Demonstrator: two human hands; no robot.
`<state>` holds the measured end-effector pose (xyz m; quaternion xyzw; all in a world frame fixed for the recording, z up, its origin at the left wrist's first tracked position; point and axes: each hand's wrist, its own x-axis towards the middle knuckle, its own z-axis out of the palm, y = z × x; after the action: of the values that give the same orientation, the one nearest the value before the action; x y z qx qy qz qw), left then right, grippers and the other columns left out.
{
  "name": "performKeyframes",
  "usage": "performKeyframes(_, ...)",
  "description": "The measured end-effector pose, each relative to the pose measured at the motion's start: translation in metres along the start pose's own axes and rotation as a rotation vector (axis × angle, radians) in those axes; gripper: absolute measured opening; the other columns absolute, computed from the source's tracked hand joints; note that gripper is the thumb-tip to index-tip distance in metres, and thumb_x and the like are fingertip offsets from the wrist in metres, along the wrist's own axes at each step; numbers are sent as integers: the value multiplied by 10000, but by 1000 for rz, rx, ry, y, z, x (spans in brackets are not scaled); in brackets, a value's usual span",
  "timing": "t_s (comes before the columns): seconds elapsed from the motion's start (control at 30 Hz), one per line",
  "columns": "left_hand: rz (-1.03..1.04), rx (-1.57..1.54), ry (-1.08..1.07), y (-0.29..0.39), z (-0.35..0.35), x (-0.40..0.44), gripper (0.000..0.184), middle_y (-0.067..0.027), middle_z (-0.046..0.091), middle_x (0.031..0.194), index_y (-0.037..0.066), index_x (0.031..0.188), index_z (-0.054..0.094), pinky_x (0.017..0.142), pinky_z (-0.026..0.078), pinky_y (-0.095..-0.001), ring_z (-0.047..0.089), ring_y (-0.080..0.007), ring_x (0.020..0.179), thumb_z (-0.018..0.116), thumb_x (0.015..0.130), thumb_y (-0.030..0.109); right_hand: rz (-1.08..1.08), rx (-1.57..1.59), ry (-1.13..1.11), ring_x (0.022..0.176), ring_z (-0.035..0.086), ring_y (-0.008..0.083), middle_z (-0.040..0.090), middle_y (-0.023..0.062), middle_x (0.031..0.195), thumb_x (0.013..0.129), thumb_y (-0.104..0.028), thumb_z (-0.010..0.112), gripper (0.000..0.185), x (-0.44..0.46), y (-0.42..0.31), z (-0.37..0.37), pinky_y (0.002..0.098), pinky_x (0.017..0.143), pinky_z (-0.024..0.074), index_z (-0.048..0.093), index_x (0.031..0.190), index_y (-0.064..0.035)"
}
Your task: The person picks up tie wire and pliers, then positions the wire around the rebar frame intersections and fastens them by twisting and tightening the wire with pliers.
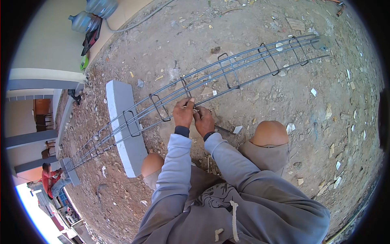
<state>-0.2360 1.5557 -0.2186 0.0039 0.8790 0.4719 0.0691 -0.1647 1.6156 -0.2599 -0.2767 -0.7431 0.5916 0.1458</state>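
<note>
A long rebar cage [232, 73] of thin grey bars with dark square stirrups runs diagonally across the view. My left hand [183, 114] is closed at the cage's near bar, beside a stirrup [186, 87], thumb and fingers pinched together. Close against it, my right hand [205, 122] is also closed, with its fingertips meeting near the same bar. Whatever sits between the fingers is too small and covered to name. A dark, narrow rod-like piece [224, 129] shows just right of my right hand; whether it is held or lies on the ground, I cannot tell.
A pale grey block [132, 152] lies under the cage at left. At the cage's far end, a person in a red top [49, 179] sits by another block [72, 175]. Rubble and tile shards [313, 92] litter the dirt. Water jugs [85, 22] stand by the wall.
</note>
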Motion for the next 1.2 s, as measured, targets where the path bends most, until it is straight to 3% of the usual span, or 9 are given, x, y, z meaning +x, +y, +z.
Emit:
performKeyframes(0.1, 214, 152, 70, 5, 0, 0, 326, -103, 657, 781, -54, 949, 658, 578, 470, -263, 598, -124, 609, 635, 840, 253, -50, -67, 4, 888, 584, 357, 615, 206, 929, 827, -145, 577, 194, -2, -6, -3, 418, 774, 469, 640, 952, -10)
performKeyframes(0.2, 78, 118, -6, 6, -2, 3, 317, -108, 659, 749, -34, 936, 667, 597, 481, -276, 613, -152, 611, 635, 837, 265, -55, -96, 10, 886, 582, 366, 607, 208, 897, 826, -139, 571, 185, 1, -10, -3, 436, 765, 466, 644, 945, -17)
performKeyframes(0.4, 25, 238, 15, 24, -6, -10, 282, -112, 655, 707, -12, 912, 681, 624, 487, -304, 616, -192, 611, 631, 837, 255, -89, -237, -7, 763, 605, 383, 602, 192, 823, 815, -156, 581, 144, 4, -19, -8, 464, 649, 488, 630, 854, -26)
performKeyframes(0.6, 134, 173, 121, 26, -6, -35, 239, -163, 671, 854, 6, 914, 699, 730, 479, -302, 632, -212, 787, 643, 825, 221, -151, -378, -110, 705, 616, 380, 606, 187, 773, 812, -183, 575, 150, 12, -22, -10, 467, 604, 497, 595, 798, -35)
performKeyframes(0.7, 59, 88, 110, 19, -4, -47, 237, -151, 671, 938, -12, 970, 685, 778, 474, -284, 625, -199, 854, 639, 832, 175, -142, -390, -133, 720, 628, 366, 615, 191, 785, 816, -191, 562, 174, 13, -21, -8, 448, 620, 511, 594, 788, -23)
performKeyframes(0.8, -86, -308, 79, 7, -2, -50, 253, -121, 670, 966, -41, 1030, 656, 810, 469, -266, 613, -175, 884, 626, 845, 130, -158, -401, -106, 725, 633, 359, 621, 195, 793, 815, -199, 559, 188, 13, -21, -5, 437, 630, 518, 594, 785, -17)
performKeyframes(1.0, -295, -643, 52, -5, -2, -53, 231, -92, 662, 968, -40, 1042, 644, 822, 455, -242, 597, -147, 894, 601, 860, 94, -194, -426, -104, 730, 628, 370, 622, 206, 784, 797, -198, 579, 189, 15, -16, -5, 446, 636, 512, 602, 781, -12)
performKeyframes(1.2, -511, -824, 31, -34, 6, -51, 138, -11, 630, 816, 31, 937, 658, 638, 422, -215, 547, -84, 718, 620, 861, 140, -140, -485, -150, 739, 624, 380, 626, 212, 791, 781, -183, 597, 174, 18, -22, -6, 458, 656, 503, 615, 782, -10)
